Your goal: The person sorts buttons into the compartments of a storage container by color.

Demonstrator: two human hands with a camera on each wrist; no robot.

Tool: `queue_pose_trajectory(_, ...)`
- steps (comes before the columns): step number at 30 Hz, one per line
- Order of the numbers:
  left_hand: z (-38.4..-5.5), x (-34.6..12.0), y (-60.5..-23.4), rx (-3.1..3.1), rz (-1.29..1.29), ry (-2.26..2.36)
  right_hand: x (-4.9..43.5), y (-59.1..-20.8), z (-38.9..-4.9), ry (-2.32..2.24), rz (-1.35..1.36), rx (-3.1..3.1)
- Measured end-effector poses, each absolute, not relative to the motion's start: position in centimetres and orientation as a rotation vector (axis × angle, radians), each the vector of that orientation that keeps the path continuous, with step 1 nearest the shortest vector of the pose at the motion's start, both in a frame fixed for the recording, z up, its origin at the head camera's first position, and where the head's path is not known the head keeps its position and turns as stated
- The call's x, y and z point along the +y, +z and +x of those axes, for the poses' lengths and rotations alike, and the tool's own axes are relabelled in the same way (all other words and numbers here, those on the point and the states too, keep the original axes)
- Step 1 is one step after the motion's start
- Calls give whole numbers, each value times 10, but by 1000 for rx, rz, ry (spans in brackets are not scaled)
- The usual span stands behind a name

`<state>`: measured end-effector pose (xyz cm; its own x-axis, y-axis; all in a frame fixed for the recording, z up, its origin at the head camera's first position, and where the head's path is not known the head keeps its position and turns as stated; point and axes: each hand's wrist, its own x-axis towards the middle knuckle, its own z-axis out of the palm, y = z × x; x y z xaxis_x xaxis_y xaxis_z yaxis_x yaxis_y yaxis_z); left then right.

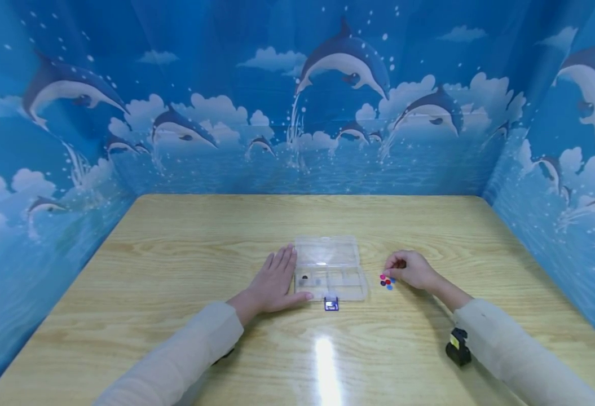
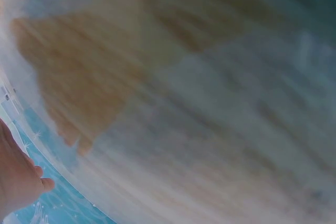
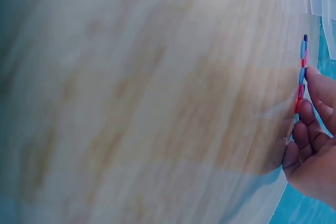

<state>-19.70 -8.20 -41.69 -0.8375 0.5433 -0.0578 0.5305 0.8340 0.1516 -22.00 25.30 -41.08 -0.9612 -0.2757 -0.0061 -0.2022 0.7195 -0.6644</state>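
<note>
A clear plastic compartment box [image 1: 347,294] lies on the table with its lid [image 1: 327,251] folded back. One small dark disc [image 1: 304,277] is in a left compartment. My left hand [image 1: 275,280] rests flat along the box's left side, fingers straight, thumb at the front left corner. Right of the box is a cluster of small round button-like discs [image 1: 388,282] in pink, red, blue and dark colours. Over this cluster, my right hand [image 1: 411,269] has its thumb and curled fingers down at the discs [image 3: 302,74]; I cannot tell whether it pinches one.
A small blue-violet clear piece [image 1: 331,304] sits at the box's front edge. The wood-grain table [image 1: 201,237] is enclosed by a blue dolphin-print curtain [image 1: 256,113] at the back and sides. A black device [image 1: 458,347] is strapped at the right wrist.
</note>
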Motion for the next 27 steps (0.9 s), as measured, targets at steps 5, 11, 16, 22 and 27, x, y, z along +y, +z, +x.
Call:
queue_pose_trajectory(5, -197, -82, -417, 2909, 853, 200, 253, -410, -220, -1047, -328, 2821)
queue_pose_trajectory(11, -197, -82, -417, 2911, 857, 206, 253, -411, -220, -1044, -289, 2828)
queue_pose_trajectory(16, -197, -82, -416, 2909, 856, 208, 252, -410, -220, -1065, -253, 2810)
queue_pose_trajectory(22, -197, -82, -416, 2904, 843, 222, 253, -412, -221, -1073, -234, 2822)
queue_pose_trajectory(27, -196, -82, -416, 2903, 850, 223, 252, -412, -220, -1069, -165, 2841)
